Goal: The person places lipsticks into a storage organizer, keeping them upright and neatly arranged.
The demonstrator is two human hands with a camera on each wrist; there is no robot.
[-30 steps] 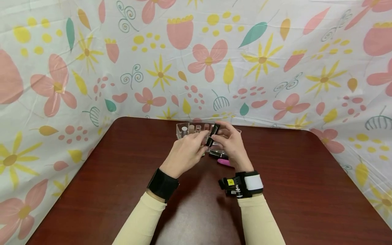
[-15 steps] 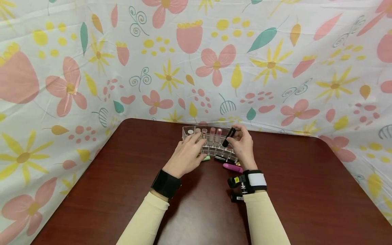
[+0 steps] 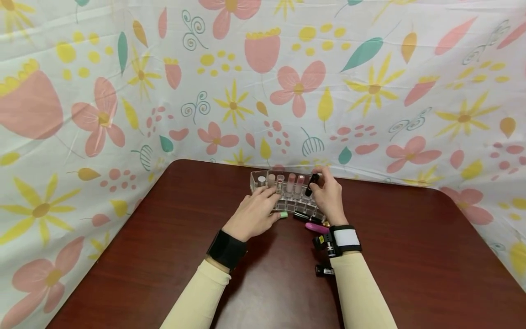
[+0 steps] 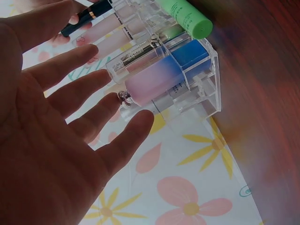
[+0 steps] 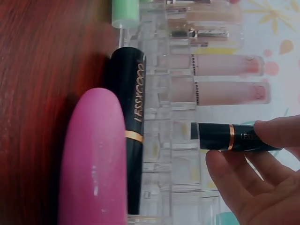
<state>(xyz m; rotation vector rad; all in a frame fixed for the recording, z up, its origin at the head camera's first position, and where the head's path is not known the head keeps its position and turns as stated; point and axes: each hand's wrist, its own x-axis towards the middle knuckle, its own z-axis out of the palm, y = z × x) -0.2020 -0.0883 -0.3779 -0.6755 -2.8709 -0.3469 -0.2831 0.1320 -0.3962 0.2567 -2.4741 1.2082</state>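
My right hand (image 3: 330, 196) pinches the upper end of a black lipstick tube (image 5: 215, 136) with a gold band. In the right wrist view the tube's lower end sits at a compartment in the back row of a clear curved lipstick organizer (image 5: 185, 185). Beside it stand two pale pink lip gloss tubes (image 5: 229, 92). Over the organizer's left part, my left hand (image 3: 252, 214) has its fingers spread and grips nothing. In the left wrist view its fingertips are close to the tops of standing tubes, among them a pink-and-blue one (image 4: 154, 79).
Along the organizer's front lie a light green tube (image 4: 187, 18), a longer black tube (image 5: 126, 79) with a gold band and a bright pink rounded item (image 5: 93, 154). A short black tube (image 3: 323, 271) lies by my right wrist. A floral cloth (image 3: 230, 114) hangs behind the table.
My right hand has carried the black lipstick tube from beside the left hand to the organizer's right part and lowered it there. The left hand has come apart from it. The head view has shifted slightly.
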